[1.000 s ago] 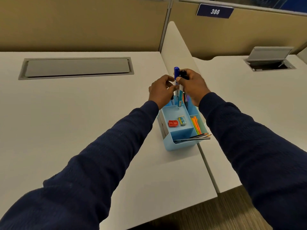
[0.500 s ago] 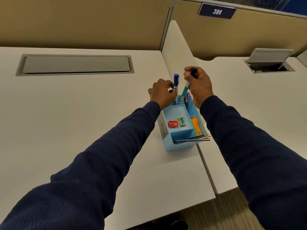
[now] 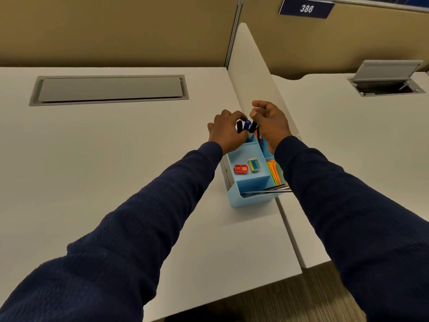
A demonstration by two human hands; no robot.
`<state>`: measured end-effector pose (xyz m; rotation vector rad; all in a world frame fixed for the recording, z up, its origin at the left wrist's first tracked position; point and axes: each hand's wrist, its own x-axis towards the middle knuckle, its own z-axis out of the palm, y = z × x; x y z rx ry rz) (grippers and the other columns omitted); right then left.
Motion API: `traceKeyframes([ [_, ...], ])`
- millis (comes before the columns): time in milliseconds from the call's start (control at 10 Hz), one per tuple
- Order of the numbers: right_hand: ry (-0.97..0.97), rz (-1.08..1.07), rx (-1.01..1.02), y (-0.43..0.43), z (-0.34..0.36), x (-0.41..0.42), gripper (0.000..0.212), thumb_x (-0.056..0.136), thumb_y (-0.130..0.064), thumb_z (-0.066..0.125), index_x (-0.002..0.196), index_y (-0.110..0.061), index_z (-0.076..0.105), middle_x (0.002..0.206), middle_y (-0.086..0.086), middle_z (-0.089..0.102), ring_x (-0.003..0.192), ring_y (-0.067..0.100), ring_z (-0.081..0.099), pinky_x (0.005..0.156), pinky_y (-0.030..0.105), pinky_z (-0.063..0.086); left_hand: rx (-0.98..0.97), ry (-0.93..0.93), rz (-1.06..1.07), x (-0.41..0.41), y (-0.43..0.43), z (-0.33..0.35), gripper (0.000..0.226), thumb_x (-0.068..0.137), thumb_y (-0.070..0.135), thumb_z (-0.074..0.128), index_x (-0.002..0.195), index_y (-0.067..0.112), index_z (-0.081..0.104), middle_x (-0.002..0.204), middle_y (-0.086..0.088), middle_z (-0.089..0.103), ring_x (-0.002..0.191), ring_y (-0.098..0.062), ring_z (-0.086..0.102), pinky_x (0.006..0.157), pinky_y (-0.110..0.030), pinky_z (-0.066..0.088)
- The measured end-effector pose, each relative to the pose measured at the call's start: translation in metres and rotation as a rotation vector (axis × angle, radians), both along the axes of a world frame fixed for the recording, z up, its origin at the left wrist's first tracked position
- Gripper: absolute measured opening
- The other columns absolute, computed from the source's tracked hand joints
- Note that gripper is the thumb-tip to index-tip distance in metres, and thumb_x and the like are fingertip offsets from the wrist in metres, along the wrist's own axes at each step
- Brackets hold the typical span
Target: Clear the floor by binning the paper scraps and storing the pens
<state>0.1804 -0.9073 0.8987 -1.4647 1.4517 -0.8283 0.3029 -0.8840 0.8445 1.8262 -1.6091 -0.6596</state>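
Nearest, two dark blue sleeves (image 3: 144, 228) reaching forward over a pale desk (image 3: 104, 170), with a strip of carpet (image 3: 290, 296) below its front edge, bare of scraps or pens in the little that shows.

Further out, a light blue desk organiser (image 3: 249, 198) sitting at the desk's right edge, beside the seam with the next desk. In its front slot, dark pencils (image 3: 274, 189) lying crosswise; in the middle tray, a red sharpener (image 3: 240, 169) and a small eraser (image 3: 254, 165); to the right, orange and green sticks (image 3: 274, 173).

Beyond that, at the back compartment, the pens (image 3: 247, 126) standing upright, blue and black caps poking up between the hands. Left hand (image 3: 226, 131) curled round the caps, fingertips apparently touching them. Right hand (image 3: 270, 123) just beside, fingers loosely bent and parted, holding nothing visible, though the palm side is hidden, so hard to be sure.

Judged from this: pen storing at or near its end, pens seated in the organiser and only a last settling left. Paper scraps and bin not in view, so no telling whether that half is done.

Farthest, beige partitions and a sign reading 386 (image 3: 306, 8).
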Motion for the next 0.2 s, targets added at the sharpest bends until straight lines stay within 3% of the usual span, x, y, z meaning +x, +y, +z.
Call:
traceKeyframes([
  [200,0.108,0.009,-0.121,0.019,0.013,-0.012,0.041,0.095,-0.029,0.066,0.134,-0.015,0.057,0.138,0.007,0.058,0.13,0.021,0.052,0.11,0.043,0.046,-0.065,0.043,0.097,-0.001,0.019,0.011,0.048,0.088,0.031,0.067,0.133,0.022,0.053,0.131,-0.007,0.05,0.12,-0.026,0.049,0.099,-0.043,0.036],
])
